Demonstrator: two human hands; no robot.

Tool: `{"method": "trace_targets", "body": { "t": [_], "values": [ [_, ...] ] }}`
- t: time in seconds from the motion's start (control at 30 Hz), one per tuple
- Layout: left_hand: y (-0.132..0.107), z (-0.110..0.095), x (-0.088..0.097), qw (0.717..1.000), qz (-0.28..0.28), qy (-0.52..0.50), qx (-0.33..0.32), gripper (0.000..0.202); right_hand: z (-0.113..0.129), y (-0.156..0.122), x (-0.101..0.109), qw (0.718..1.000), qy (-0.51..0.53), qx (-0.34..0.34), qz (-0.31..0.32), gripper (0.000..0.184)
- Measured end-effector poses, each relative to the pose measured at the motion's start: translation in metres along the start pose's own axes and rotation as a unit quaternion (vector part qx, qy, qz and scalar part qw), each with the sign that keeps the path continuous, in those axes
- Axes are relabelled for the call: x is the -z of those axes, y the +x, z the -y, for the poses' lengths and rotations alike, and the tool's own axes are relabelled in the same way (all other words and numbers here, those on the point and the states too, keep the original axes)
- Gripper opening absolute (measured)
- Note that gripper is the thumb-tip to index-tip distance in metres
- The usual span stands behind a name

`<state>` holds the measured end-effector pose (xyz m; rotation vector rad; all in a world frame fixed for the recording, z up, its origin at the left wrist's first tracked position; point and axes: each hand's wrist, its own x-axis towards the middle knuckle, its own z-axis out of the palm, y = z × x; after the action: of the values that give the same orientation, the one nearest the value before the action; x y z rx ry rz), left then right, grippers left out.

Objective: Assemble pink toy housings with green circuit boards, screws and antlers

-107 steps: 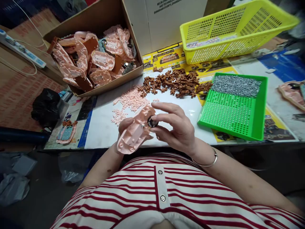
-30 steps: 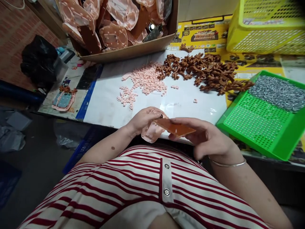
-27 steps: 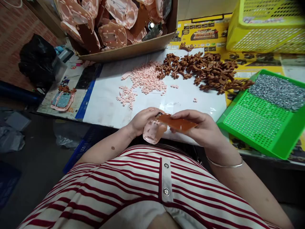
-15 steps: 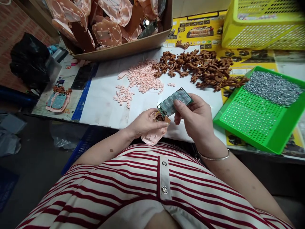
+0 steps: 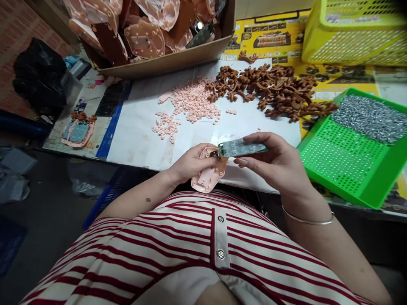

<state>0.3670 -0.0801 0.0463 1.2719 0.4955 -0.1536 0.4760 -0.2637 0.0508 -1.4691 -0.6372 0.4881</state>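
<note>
Head view, with the shell [image 5: 203, 181] as landmark: the shell is held up over the near edge of the tabletop [image 5: 135, 131], its hollow side up and its long axis running away from the person, the far end leaning slightly to the right. The left hand [image 5: 190, 164], nearer to the shell, grips it from its left side, the thumb lying across it close beside the round part [image 5: 213, 154] at its far end. The right hand [image 5: 271, 154], to the right of the shell, grips the board [image 5: 244, 148] near its outer end, with a finger along the upper edge; whether the thumb below it presses on the board cannot be told. The governing relation is one of crossed axes: the long axis of the board runs sideways, roughly square to that of the shell, and its inner end overlaps the shell's far right edge and meets the tip of the left thumb in the view; contact between board and shell cannot be judged. Beyond the shell lie the pink bits [image 5: 194, 101]; beyond it and to the right, the brown pieces [image 5: 270, 93]; well to its right, the green tray [image 5: 348, 176].
</note>
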Motion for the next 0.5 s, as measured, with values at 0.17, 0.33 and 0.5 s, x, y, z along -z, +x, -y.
{"method": "trace_targets", "body": {
  "t": [0.17,0.33,0.5],
  "values": [
    [0.000,-0.002,-0.002,1.000,-0.002,0.021,0.002,0.030,0.004,-0.008,0.013,0.943,-0.280,0.179,-0.010,0.020],
    [0.001,0.002,-0.002,0.999,-0.011,0.029,-0.006,0.031,0.015,-0.007,0.013,0.824,-0.473,0.303,-0.067,0.017],
    [0.003,0.004,0.000,0.998,-0.012,0.054,-0.037,0.027,0.020,-0.005,-0.003,0.870,-0.385,0.304,-0.049,0.006]
  ]
}}
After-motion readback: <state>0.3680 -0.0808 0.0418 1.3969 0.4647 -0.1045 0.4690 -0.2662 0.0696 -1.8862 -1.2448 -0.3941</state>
